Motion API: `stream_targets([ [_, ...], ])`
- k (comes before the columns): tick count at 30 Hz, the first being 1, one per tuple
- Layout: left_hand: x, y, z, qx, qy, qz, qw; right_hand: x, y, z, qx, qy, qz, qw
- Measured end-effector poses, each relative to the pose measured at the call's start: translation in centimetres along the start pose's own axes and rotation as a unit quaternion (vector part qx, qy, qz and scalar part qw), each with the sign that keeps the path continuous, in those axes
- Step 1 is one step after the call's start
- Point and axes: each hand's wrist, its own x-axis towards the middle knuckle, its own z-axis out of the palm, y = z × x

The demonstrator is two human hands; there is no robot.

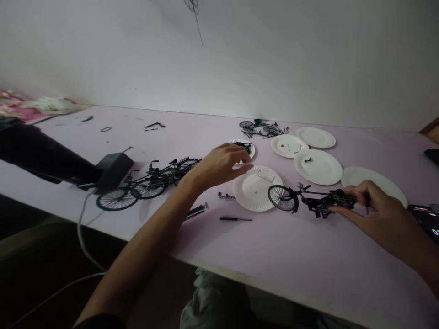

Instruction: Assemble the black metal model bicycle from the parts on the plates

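My right hand (375, 208) grips a black miniature bicycle model (310, 198) by its frame, with the spoked front wheel pointing left. A small dark tool handle (367, 202) shows between my fingers. My left hand (219, 164) hangs over a small paper plate (242, 148) holding black parts, and its fingers partly hide the plate. Below that hand lies a larger paper plate (254, 192) with a thin wire piece. A black-handled screwdriver (236, 219) and small metal parts (226, 196) lie on the lilac table (274, 246).
Two assembled model bicycles (147, 185) stand left of my left arm, near a black box (115, 171) and a pale cable (80, 224). Several paper plates (317, 167) and a heap of bicycle parts (262, 129) lie farther back. A phone (425, 217) sits at the right edge.
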Motion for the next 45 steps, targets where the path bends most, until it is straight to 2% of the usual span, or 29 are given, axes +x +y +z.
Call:
stream_targets([
  [3,0.1,1.6,-0.4,-0.101,-0.030,0.033,0.994,-0.2,-0.1,0.1,0.035,-0.011,-0.009,0.999],
  [7,0.1,4.3,-0.6,-0.204,-0.085,0.080,0.972,-0.6,0.7,0.5,0.034,-0.060,-0.023,0.997],
  [10,0.1,5.8,-0.5,-0.238,-0.108,0.098,0.960,-0.8,1.2,0.7,0.024,-0.082,-0.034,0.996],
  [14,0.2,6.6,-0.1,-0.242,-0.114,0.114,0.957,-0.9,1.2,0.7,0.008,-0.085,-0.030,0.996],
  [19,0.1,6.6,0.1,-0.261,-0.137,0.087,0.952,-1.0,0.8,0.6,0.005,-0.100,-0.067,0.993],
  [23,0.1,6.0,-0.8,-0.273,-0.140,0.054,0.950,-1.1,0.3,0.3,-0.007,-0.115,-0.079,0.990],
  [27,0.0,4.1,-1.8,-0.263,-0.085,-0.002,0.961,-1.0,0.2,-0.4,-0.004,-0.116,-0.051,0.992],
  [31,-0.7,2.5,-2.6,-0.246,-0.017,-0.063,0.967,-0.5,0.7,-1.0,0.068,-0.033,-0.065,0.995],
  [34,-2.5,2.5,-3.1,-0.231,0.027,-0.138,0.963,0.1,1.0,-1.1,0.063,0.017,-0.046,0.997],
  [36,-4.4,2.8,-3.1,-0.197,0.013,-0.167,0.966,0.4,1.3,-1.1,0.006,0.002,-0.005,1.000],
  [40,-8.0,3.2,-1.8,-0.043,-0.029,-0.157,0.986,0.8,2.5,-0.6,-0.088,-0.082,0.046,0.992],
  [45,-9.5,2.9,0.9,-0.008,-0.059,-0.148,0.987,1.2,4.7,0.7,-0.076,-0.121,-0.007,0.990],
])
